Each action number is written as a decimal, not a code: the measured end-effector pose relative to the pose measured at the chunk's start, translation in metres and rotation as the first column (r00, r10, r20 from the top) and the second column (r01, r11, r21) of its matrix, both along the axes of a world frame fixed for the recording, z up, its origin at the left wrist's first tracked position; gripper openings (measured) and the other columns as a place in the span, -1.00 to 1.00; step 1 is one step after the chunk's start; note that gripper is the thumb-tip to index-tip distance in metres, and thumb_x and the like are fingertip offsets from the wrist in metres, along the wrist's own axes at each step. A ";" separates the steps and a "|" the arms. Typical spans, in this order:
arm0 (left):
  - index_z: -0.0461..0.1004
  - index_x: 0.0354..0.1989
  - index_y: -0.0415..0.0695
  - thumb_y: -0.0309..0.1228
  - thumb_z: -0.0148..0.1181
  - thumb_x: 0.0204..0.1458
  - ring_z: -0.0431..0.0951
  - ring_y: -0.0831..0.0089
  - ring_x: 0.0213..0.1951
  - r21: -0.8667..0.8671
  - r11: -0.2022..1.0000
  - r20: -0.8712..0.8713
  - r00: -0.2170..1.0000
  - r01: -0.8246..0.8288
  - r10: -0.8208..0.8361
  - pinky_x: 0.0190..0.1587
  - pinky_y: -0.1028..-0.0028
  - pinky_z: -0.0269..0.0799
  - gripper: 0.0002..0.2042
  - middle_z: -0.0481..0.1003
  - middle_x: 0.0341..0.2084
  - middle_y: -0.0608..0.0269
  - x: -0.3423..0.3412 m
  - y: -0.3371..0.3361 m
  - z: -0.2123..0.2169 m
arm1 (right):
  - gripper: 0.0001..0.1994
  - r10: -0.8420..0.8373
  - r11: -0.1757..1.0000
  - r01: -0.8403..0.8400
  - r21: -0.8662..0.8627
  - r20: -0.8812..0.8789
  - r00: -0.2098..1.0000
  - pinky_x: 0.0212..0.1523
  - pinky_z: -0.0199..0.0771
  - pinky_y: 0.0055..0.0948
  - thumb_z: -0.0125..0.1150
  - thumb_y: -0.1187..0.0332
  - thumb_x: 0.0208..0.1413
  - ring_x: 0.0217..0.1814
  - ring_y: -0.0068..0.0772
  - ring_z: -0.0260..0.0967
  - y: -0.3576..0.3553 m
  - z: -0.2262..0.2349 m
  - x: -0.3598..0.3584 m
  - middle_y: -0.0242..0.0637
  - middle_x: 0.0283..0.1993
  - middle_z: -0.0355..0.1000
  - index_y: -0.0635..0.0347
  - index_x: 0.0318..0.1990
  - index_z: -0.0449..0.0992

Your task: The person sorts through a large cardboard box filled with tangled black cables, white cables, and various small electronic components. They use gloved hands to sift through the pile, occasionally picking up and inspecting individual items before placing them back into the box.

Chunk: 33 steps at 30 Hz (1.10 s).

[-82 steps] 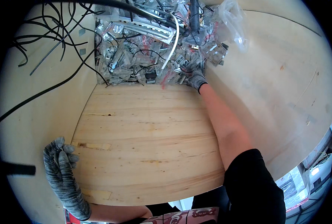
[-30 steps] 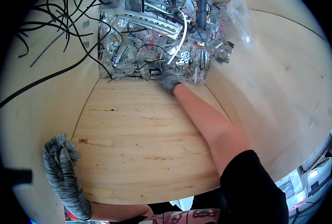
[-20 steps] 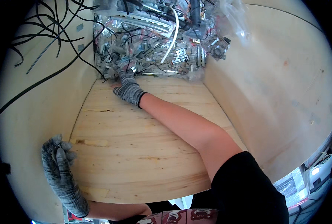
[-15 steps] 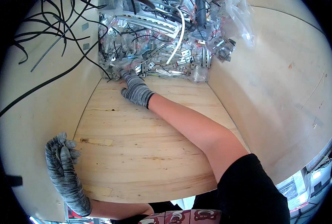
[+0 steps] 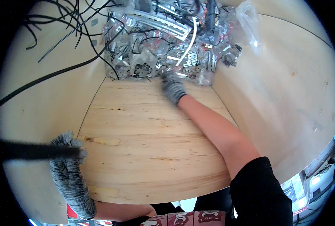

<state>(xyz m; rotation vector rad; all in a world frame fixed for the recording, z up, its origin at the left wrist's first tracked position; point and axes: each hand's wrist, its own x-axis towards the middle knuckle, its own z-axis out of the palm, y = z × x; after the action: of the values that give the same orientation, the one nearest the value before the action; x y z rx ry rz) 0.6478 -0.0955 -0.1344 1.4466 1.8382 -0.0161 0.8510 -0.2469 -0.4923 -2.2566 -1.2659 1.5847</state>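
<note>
I look down into a plywood crate (image 5: 148, 150). At its far end lies a heap of small metal brackets in clear bags (image 5: 156, 60), mixed with black cables and a white cable. My right hand (image 5: 172, 86), in a grey knit glove, reaches along the floor, fingertips touching the heap's front edge; whether it holds anything is hidden. My left hand (image 5: 67, 162), gloved the same, curls over the rim of the left wall. A dark blurred bar (image 5: 32, 150) runs from the left edge to its fingers; I cannot tell if they hold it.
Black cables (image 5: 62, 49) trail over the left wall (image 5: 54, 101). A long metal rail (image 5: 160, 22) lies on top of the heap. A crumpled clear bag (image 5: 246, 19) leans in the far right corner against the right wall (image 5: 280, 94).
My right hand swept left along the heap's front edge, then back right to its middle. The left hand stayed on the wall rim. The dark bar now reaches its fingers.
</note>
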 end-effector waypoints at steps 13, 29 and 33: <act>0.39 0.01 -0.17 -0.44 -0.07 0.19 0.41 0.60 -0.38 -0.045 0.999 -0.027 0.999 0.017 -0.018 -0.29 0.61 0.34 -0.75 0.47 -0.34 0.29 0.008 0.000 -0.002 | -0.60 -0.410 0.120 0.583 -0.803 -0.575 -0.708 0.00 0.31 -0.32 0.19 0.22 0.00 -0.07 -0.25 0.29 0.159 0.023 -0.111 -0.30 -0.08 0.35 0.05 0.01 0.35; 0.38 0.02 -0.18 -0.50 0.04 0.14 0.46 0.57 -0.31 -0.112 0.990 0.057 0.994 -0.084 0.091 -0.27 0.59 0.40 -0.73 0.49 -0.27 0.23 0.008 0.003 0.001 | -0.38 0.436 0.854 -0.498 0.147 0.320 0.841 0.07 0.29 -0.12 0.26 0.32 -0.07 0.14 -0.02 0.27 0.040 -0.030 -0.002 0.02 0.18 0.26 0.14 0.21 0.22; 0.37 0.03 -0.20 -0.50 0.02 0.15 0.47 0.55 -0.31 -0.080 0.985 -0.017 0.988 -0.155 0.154 -0.25 0.57 0.41 -0.73 0.49 -0.26 0.22 0.006 0.001 0.005 | -0.69 -0.334 0.890 0.099 -0.444 -0.488 0.806 0.00 0.34 -0.28 0.07 0.60 -0.05 0.01 -0.12 0.34 0.030 0.004 -0.025 -0.12 -0.01 0.40 0.15 -0.11 0.51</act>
<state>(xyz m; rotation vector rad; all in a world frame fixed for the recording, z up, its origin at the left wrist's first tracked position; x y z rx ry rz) 0.6539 -0.0948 -0.1297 1.2479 1.9314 -0.0211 0.8260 -0.2174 -0.4880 -1.7900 -0.5351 2.3233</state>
